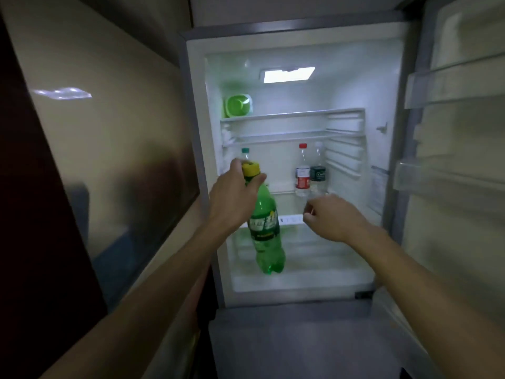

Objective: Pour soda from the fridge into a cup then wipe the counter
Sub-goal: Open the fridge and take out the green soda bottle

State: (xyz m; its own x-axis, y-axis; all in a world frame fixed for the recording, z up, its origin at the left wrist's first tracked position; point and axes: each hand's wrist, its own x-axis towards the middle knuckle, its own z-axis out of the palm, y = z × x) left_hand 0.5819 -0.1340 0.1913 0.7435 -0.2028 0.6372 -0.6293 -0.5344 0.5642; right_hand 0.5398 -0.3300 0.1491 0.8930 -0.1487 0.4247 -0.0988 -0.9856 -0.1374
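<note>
Left hand (235,195) grips the soda bottle (266,233) by its neck, centre frame; right hand (333,217) hangs loose, empty, and should cup the base.

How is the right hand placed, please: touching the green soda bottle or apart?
Apart. The head view shows fridge interior between the right hand and the green soda bottle, which the left hand grips.

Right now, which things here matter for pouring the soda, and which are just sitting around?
For the job: soda bottle, left hand gripping its neck, fridge.
Just sitting: red-cap bottle, dark-label bottle, green-cap bottle, green tub.
</note>
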